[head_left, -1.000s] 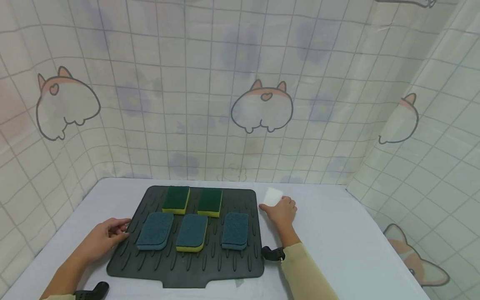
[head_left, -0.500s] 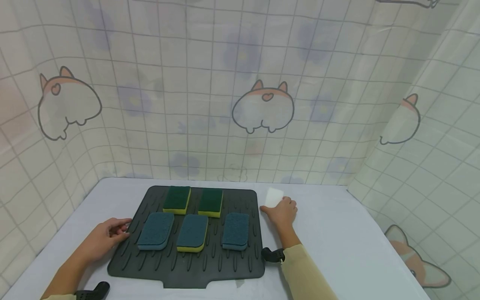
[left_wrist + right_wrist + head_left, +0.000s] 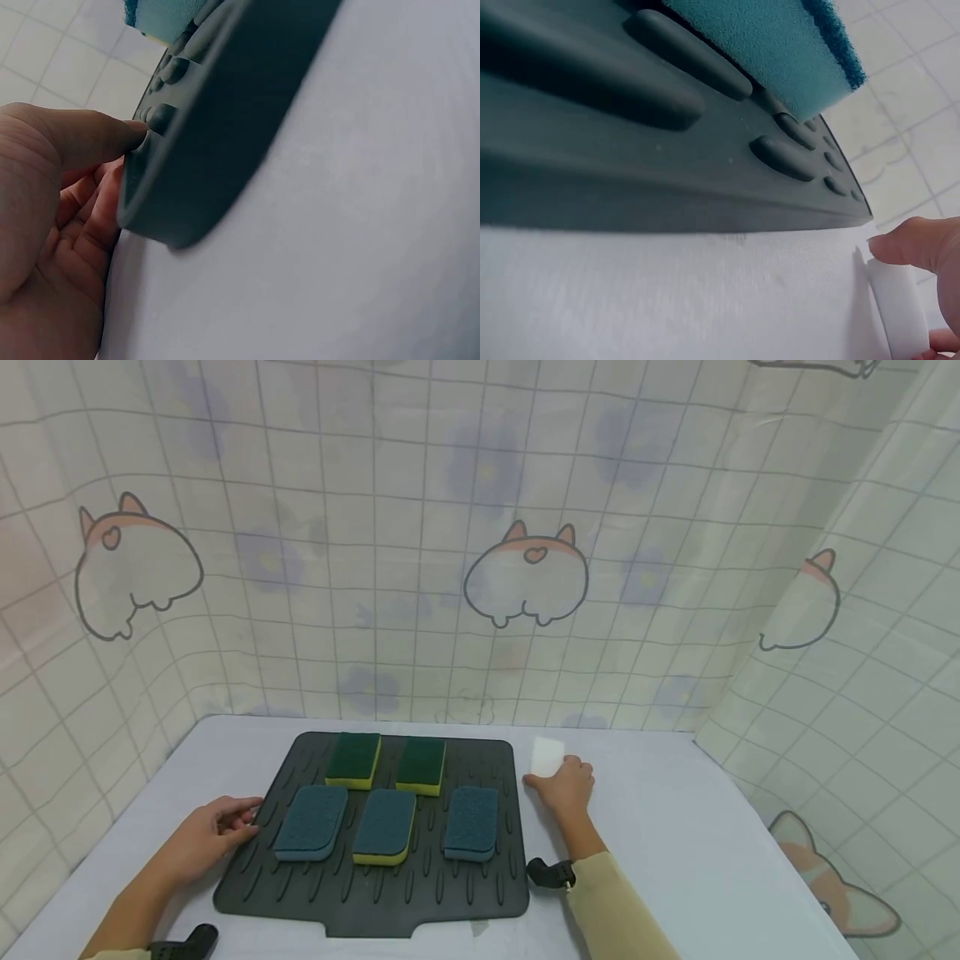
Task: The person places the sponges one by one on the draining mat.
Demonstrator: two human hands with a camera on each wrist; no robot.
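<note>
My left hand holds the left edge of a dark grey ribbed mat; in the left wrist view the thumb lies on its top and the other fingers curl against the side. Beyond the mat's right edge, my right hand grips a white sponge between thumb and fingers. The right wrist view shows this white sponge standing on the white surface, its far side hidden. On the mat, two green-and-yellow sponges lie at the back. In front are two blue sponges and a blue-and-yellow sponge.
A white cloth covers the table, which extends to the right of the mat. Behind and at both sides hangs a checked curtain with printed animals. The mat has a short tab at its front edge.
My right hand and the white sponge have shifted only slightly; the wrist has turned a little to the right. The left hand, the mat and its sponges stay where they were.
</note>
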